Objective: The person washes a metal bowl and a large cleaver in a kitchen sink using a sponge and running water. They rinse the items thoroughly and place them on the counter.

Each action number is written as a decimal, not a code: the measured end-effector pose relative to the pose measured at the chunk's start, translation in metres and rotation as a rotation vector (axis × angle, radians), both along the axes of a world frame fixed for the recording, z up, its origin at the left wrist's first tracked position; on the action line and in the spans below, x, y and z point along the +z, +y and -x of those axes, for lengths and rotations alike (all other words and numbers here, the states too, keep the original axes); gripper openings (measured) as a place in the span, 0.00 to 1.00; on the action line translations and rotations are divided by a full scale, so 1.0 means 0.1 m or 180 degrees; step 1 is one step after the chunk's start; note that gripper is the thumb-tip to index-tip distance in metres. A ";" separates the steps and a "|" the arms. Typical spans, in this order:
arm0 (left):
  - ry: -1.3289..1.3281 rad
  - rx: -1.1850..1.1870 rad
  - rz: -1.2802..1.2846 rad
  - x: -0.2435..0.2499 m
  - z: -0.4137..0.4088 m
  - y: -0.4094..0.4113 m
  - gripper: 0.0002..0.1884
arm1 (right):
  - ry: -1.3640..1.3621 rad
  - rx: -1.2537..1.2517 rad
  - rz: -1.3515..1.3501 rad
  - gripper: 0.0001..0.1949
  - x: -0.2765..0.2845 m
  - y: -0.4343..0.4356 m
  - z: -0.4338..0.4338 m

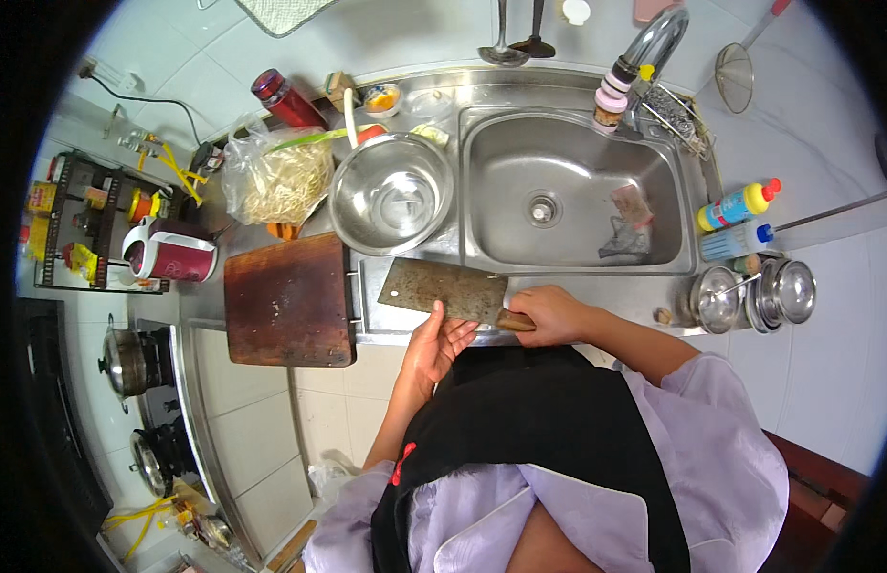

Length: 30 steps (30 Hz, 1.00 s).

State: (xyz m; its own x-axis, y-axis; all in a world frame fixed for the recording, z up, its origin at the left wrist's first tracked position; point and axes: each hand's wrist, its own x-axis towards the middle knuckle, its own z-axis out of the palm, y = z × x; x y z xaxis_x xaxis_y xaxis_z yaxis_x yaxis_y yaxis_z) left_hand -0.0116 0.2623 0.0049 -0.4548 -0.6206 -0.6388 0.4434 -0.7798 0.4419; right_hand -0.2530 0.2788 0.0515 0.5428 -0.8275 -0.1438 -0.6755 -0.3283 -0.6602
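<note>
A broad, spotted cleaver [451, 290] lies level over the front edge of the steel counter, its blade pointing left. My right hand [552, 315] is closed around its wooden handle. Under the blade, my left hand [435, 347] is palm up with the fingers spread and the thumb against the metal; whether it bears any weight cannot be told. Left of the blade is a dark wooden cutting board [289, 301], overhanging the counter's front. Behind the cleaver sits a stainless steel bowl [392, 193], which looks empty.
A sink [572, 247] with a crumpled wrapper [626, 240] lies behind my right hand. Bean sprouts in a plastic bag [282, 175] and a red thermos [289, 100] stand back left. Stacked metal bowls [773, 290] and squeeze bottles [737, 205] are at right, cooking pots [125, 362] far left.
</note>
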 end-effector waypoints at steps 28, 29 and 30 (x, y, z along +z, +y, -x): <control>-0.5227 0.1646 0.2428 -0.50 -3.21 -0.66 0.30 | -0.2390 -0.1832 -0.2216 0.13 -0.84 -0.26 -2.18; -0.5272 0.1571 0.2542 -0.59 -3.40 -0.77 0.30 | -0.2518 -0.2170 -0.2247 0.13 -0.85 -0.17 -2.31; -0.5269 0.1422 0.2653 -0.60 -3.50 -0.90 0.30 | -0.2651 -0.2519 -0.2233 0.12 -0.85 -0.08 -2.43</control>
State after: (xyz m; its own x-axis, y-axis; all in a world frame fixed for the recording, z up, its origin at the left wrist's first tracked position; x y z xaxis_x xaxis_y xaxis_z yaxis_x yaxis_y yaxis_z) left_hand 0.3389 0.1724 -0.0549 0.4691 -0.8387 0.2766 -0.6768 -0.1401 0.7227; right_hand -0.0098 0.2711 -0.0331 0.0895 -0.8452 -0.5270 0.1565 0.5345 -0.8306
